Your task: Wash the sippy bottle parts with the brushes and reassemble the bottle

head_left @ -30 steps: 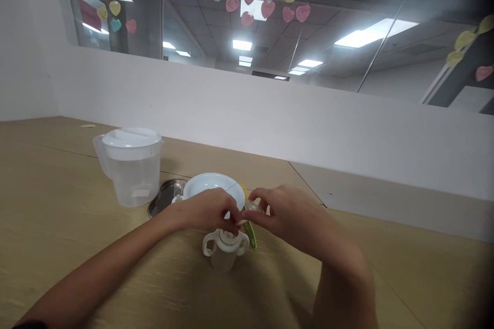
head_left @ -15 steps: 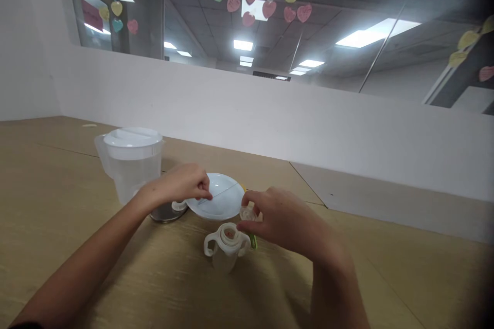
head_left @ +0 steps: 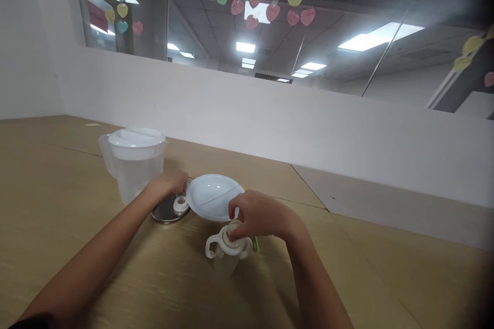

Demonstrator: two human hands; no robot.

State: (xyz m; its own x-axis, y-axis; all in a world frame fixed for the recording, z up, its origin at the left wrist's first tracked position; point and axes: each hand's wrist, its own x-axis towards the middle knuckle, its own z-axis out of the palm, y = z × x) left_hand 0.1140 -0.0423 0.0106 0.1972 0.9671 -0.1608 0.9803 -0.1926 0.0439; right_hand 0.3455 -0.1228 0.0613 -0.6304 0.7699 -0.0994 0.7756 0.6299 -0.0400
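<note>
A clear cup (head_left: 225,262) with a white two-handled collar (head_left: 214,240) stands upright on the table. My right hand (head_left: 262,214) pinches a small clear round piece (head_left: 233,226) over the cup's mouth; whether it is seated there I cannot tell. My left hand (head_left: 174,182) is curled above a round metal tray (head_left: 165,214), its fingertips partly hidden. Just below those fingers, a white ring-shaped cap (head_left: 180,204) lies on the tray. The white divided plate (head_left: 212,195) sits between my hands.
A lidded clear pitcher (head_left: 137,164) holding liquid stands behind my left forearm. A green object (head_left: 256,244) shows beside the cup, mostly covered. The white wall (head_left: 231,108) with a window above bounds the table's far side.
My right hand has brought the clear piece left, onto or over the cup's mouth. My left hand has drawn back left from above the plate to the metal tray.
</note>
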